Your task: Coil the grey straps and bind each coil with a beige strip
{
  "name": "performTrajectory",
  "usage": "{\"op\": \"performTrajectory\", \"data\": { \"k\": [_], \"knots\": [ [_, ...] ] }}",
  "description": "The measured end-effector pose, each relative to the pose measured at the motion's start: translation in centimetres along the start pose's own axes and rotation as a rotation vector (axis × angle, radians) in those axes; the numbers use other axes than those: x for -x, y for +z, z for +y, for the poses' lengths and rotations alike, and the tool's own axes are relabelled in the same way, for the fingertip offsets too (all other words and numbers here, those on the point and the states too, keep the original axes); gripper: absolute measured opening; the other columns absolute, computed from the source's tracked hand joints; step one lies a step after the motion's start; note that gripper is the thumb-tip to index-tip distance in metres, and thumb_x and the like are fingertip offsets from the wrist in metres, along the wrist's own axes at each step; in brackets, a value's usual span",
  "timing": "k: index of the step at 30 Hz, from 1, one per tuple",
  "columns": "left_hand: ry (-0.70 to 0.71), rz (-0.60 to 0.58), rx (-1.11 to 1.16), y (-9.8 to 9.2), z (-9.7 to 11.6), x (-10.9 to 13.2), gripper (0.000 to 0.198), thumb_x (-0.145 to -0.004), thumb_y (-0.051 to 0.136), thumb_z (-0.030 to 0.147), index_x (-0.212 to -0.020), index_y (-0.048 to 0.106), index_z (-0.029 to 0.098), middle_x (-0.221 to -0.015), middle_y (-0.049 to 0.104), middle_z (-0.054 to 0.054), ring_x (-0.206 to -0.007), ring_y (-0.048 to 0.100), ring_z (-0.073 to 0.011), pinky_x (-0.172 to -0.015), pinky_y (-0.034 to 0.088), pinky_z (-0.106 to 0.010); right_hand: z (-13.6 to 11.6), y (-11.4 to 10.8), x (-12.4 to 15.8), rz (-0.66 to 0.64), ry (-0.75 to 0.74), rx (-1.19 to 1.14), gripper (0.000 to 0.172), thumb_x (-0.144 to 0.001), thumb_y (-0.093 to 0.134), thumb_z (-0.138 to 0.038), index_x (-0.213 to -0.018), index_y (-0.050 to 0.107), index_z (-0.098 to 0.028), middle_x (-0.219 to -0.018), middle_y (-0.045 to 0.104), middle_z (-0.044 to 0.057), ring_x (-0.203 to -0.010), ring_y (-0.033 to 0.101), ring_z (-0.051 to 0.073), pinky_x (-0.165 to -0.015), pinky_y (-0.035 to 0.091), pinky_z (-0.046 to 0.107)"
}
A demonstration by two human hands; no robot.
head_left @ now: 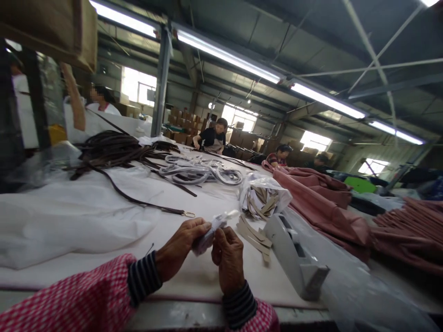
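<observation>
**Two hands pinched a small clear packet over a white worktable**

At far left, a crumpled white plastic sheet (69,216) lay across the white worktable (194,276). Behind it sat a heap of dark brown straps (114,150), one trailing forward and ending in a small brass buckle (188,214). Just right of that heap lay a coil of grey straps (200,173).

Near the table's front edge, the left hand (180,246), in a red checked sleeve with a striped cuff, had its fingers curled together and clamped on a small clear plastic packet (212,230). The right hand (228,258) touched it, its fingers also closed on the packet, which was held between both hands just above the tabletop.

To the right, loose beige strips (254,235) lay on the table, beside a clear bag (265,196) holding more of them. Next came a tilted grey metal device (294,258), then folded dusty-pink fabric (325,207). Other people worked at the table's far end.
</observation>
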State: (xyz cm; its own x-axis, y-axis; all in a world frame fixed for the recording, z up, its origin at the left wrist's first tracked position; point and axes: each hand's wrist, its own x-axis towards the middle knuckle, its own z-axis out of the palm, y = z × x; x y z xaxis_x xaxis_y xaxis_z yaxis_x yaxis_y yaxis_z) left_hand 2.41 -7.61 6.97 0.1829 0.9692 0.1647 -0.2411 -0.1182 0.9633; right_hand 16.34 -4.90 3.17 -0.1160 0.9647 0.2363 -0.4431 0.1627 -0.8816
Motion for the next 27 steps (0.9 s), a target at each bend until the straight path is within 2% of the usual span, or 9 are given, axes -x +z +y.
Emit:
{"op": "performTrajectory", "data": {
  "k": [4,7,11,14,16,18,22,25,27],
  "knots": [
    [0.018,-0.015,0.0,-0.4,0.8,1.3,0.039,-0.093,0.06,0.054,-0.081,0.058,0.017,-0.073,0.055,0.0,-0.065,0.046,-0.0146,-0.063,0.037,-0.028,0.2,1.0,0.9,-0.038,0.023,0.024,0.041,-0.085,0.077,-0.051,-0.072,0.054,-0.019,-0.048,0.043,-0.01,-0.038,0.027,0.004,-0.038,0.018,0.019],
    [-0.015,0.001,-0.019,-0.8,1.2,2.0,0.039,-0.093,0.061,0.054,-0.082,0.057,0.017,-0.074,0.054,0.001,-0.065,0.045,-0.0139,-0.063,0.036,-0.028,-0.3,1.0,1.8,-0.037,-0.051,0.236,0.038,-0.089,0.073,-0.05,-0.074,0.057,-0.019,-0.051,0.047,-0.008,-0.04,0.033,0.006,-0.039,0.023,0.021],
    [-0.005,0.054,-0.126,-1.4,1.8,2.7,0.038,-0.092,0.062,0.053,-0.079,0.053,0.018,-0.073,0.048,0.002,-0.066,0.041,-0.0139,-0.063,0.035,-0.027,-2.7,0.6,2.8,0.035,-0.643,0.829,0.011,-0.095,0.068,-0.031,-0.099,0.067,-0.021,-0.084,0.066,0.004,-0.071,0.058,0.017,-0.061,0.048,0.028],
    [-0.017,0.015,-0.226,-1.6,2.2,3.5,0.038,-0.092,0.061,0.053,-0.076,0.05,0.02,-0.073,0.047,0.002,-0.068,0.041,-0.0151,-0.063,0.035,-0.028,-4.7,0.7,3.0,-0.106,-1.061,1.253,0.029,-0.099,0.056,-0.013,-0.124,0.066,-0.022,-0.116,0.068,0.012,-0.1,0.061,0.025,-0.078,0.052,0.036],
    [-0.018,-0.012,-0.276,-1.5,2.6,4.3,0.038,-0.091,0.06,0.054,-0.077,0.051,0.02,-0.075,0.05,0.0,-0.07,0.044,-0.0167,-0.064,0.036,-0.029,-5.5,1.1,3.0,-0.223,-1.169,1.388,0.035,-0.098,0.053,-0.008,-0.129,0.064,-0.019,-0.119,0.069,0.013,-0.101,0.06,0.026,-0.078,0.053,0.037],
    [-0.017,-0.022,-0.306,-1.4,3.2,5.3,0.039,-0.09,0.059,0.057,-0.077,0.052,0.02,-0.077,0.053,-0.001,-0.071,0.046,-0.0177,-0.064,0.038,-0.029,-5.7,1.7,3.0,-0.286,-1.21,1.418,0.035,-0.097,0.053,-0.006,-0.13,0.063,-0.015,-0.116,0.07,0.013,-0.097,0.059,0.026,-0.077,0.053,0.037],
    [-0.047,-0.044,-0.347,-1.6,5.4,7.6,0.036,-0.085,0.066,0.053,-0.078,0.053,0.02,-0.074,0.052,0.0,-0.068,0.045,-0.0165,-0.06,0.036,-0.027,-5.4,3.9,3.2,-0.244,-1.26,1.443,0.029,-0.095,0.054,-0.006,-0.122,0.064,-0.014,-0.112,0.072,0.012,-0.096,0.056,0.028,-0.076,0.049,0.042],
    [-0.048,-0.015,-0.414,-2.4,7.4,9.4,0.032,-0.087,0.065,0.05,-0.08,0.056,0.02,-0.074,0.052,0.001,-0.068,0.044,-0.0158,-0.062,0.036,-0.027,-5.5,6.1,3.5,-0.303,-1.169,1.382,0.024,-0.097,0.053,-0.012,-0.118,0.064,-0.018,-0.117,0.069,0.012,-0.1,0.055,0.03,-0.078,0.048,0.043],
    [-0.055,0.049,-0.482,-3.7,8.9,10.9,0.032,-0.087,0.065,0.052,-0.084,0.061,0.02,-0.072,0.051,0.002,-0.064,0.041,-0.0153,-0.06,0.034,-0.027,-5.7,7.0,3.6,-0.386,-1.069,1.294,0.032,-0.1,0.053,-0.021,-0.132,0.059,-0.02,-0.132,0.061,0.014,-0.111,0.053,0.031,-0.086,0.05,0.045]
  ]
}}
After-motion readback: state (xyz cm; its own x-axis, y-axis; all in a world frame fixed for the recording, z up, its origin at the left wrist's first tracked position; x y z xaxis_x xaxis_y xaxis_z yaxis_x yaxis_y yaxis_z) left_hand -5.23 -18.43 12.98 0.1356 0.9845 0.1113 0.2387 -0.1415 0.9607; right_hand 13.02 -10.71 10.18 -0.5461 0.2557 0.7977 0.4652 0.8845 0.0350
